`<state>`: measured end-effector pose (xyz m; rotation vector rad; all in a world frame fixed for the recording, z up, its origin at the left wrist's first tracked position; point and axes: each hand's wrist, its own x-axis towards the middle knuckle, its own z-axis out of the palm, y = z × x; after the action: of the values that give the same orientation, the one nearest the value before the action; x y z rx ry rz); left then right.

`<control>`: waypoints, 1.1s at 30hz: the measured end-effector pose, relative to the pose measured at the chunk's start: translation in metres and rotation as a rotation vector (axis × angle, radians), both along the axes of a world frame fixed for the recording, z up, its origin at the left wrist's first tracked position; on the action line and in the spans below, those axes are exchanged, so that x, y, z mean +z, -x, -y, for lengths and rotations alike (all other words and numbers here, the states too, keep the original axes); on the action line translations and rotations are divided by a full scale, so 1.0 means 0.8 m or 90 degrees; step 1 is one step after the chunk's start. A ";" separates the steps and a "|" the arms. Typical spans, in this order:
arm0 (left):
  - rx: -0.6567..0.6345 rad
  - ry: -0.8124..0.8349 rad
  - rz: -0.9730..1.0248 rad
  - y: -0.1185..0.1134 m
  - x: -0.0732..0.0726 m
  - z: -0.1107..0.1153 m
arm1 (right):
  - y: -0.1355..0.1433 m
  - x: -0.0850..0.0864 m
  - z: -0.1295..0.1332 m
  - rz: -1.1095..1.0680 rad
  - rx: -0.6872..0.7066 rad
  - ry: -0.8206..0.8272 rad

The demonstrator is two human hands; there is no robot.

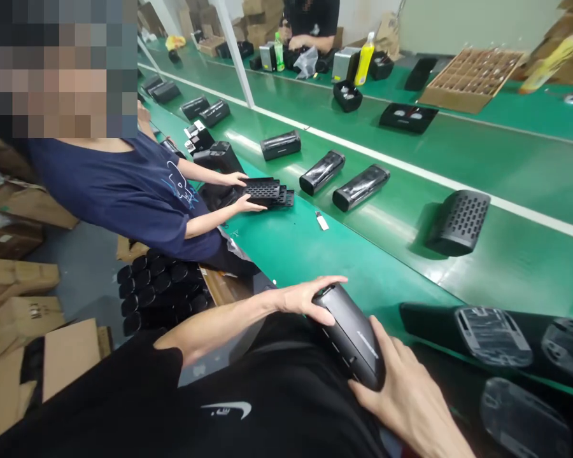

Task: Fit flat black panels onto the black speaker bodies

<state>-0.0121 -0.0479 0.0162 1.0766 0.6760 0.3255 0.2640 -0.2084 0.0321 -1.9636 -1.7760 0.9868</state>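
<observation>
A dark grey, rounded, box-shaped plastic housing with small light lettering on one face is held between both my hands in front of my body. My left hand grips its far upper end, thumb on one face and fingers over the edge. Around the lower end wraps my right hand, its thumb underneath. The housing is tilted, and my palms hide parts of its ends. Beyond it, on the green work surface, lies a small white-and-black piece. Long black parts with clear film-covered windows are at my right.
A green conveyor carries a black housing with a slotted face and several film-wrapped black units. To my left a co-worker in navy holds stacked slotted black panels. Another person sits across. Cardboard boxes stand at left.
</observation>
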 end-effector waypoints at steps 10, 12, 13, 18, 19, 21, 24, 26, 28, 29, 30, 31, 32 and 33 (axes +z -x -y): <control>0.039 0.014 -0.034 0.021 -0.020 0.034 | 0.014 -0.013 0.060 -0.434 -0.342 0.104; 0.037 0.004 -0.037 0.023 -0.018 0.034 | 0.027 -0.001 0.062 -0.438 -0.377 0.096; 0.039 -0.008 -0.040 0.023 -0.017 0.034 | 0.032 0.004 0.062 -0.434 -0.387 0.091; 0.045 -0.059 -0.054 0.025 -0.013 0.040 | 0.044 0.016 0.061 -0.430 -0.419 0.073; 0.053 -0.059 -0.060 0.024 -0.014 0.042 | 0.045 0.015 0.060 -0.434 -0.427 0.072; 0.081 -0.045 -0.079 0.023 -0.017 0.044 | 0.046 0.009 0.055 -0.449 -0.434 0.071; 0.100 -0.017 -0.109 0.022 -0.022 0.041 | 0.044 -0.001 0.048 -0.442 -0.421 0.091; 0.064 -0.013 -0.118 0.023 -0.023 0.037 | 0.041 -0.005 0.047 -0.407 -0.409 0.114; 0.017 -0.032 -0.114 0.025 -0.021 0.033 | 0.039 -0.005 0.051 -0.391 -0.392 0.109; 0.001 -0.046 -0.113 0.027 -0.018 0.032 | 0.039 -0.004 0.054 -0.389 -0.382 0.094; -0.008 -0.060 -0.113 0.028 -0.016 0.031 | 0.040 -0.002 0.057 -0.385 -0.373 0.079; -0.007 -0.073 -0.116 0.029 -0.014 0.032 | 0.041 0.000 0.060 -0.376 -0.367 0.067; 0.001 -0.080 -0.119 0.029 -0.012 0.034 | 0.042 0.002 0.063 -0.364 -0.365 0.061; 0.014 -0.082 -0.121 0.029 -0.011 0.036 | 0.044 0.003 0.064 -0.355 -0.370 0.061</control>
<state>-0.0354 -0.0768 0.0076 1.2342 0.8458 0.2904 0.2284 -0.2599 0.0348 -1.8401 -0.8115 1.2457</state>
